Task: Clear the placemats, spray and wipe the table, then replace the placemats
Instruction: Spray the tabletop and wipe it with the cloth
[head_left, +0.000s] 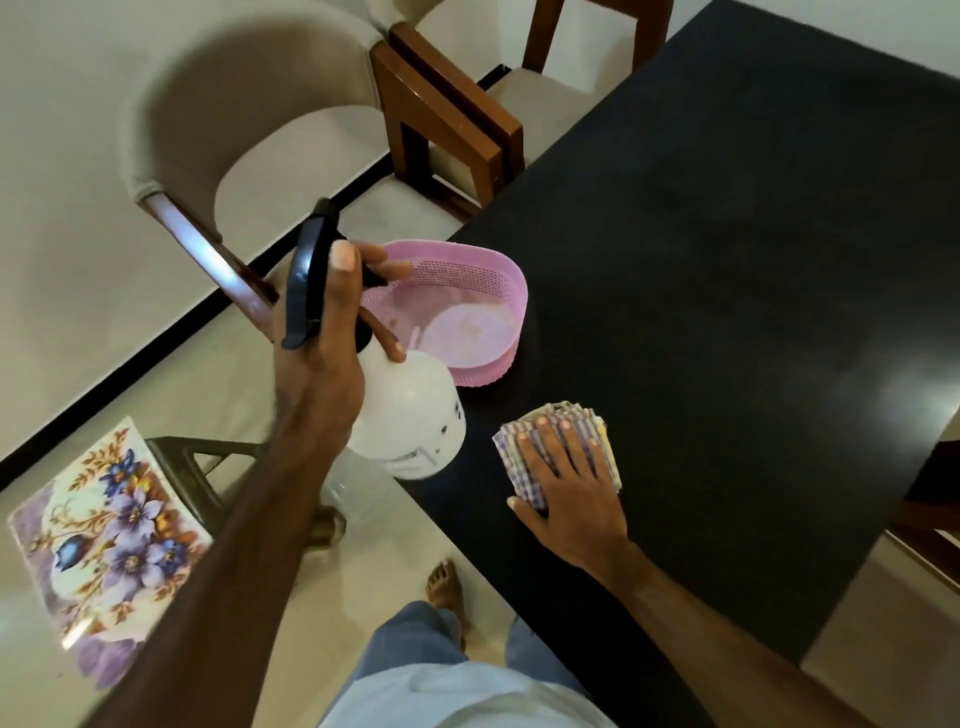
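My left hand (332, 332) grips the black trigger head of a white spray bottle (410, 410), held in the air over the near left corner of the black table (727, 291). A folded purple checked cloth (524, 447) lies on the table near that corner, and my right hand (566, 483) presses flat on it with straight fingers. The floral placemats (98, 545) lie stacked on a stool to the left of the table, off the tabletop.
A pink perforated basket (483, 291) stands on the table's left edge just behind the bottle. Wooden chairs (441, 119) with cream seats stand along the far left side, another at the right edge. My bare foot (444, 582) is on the tiled floor.
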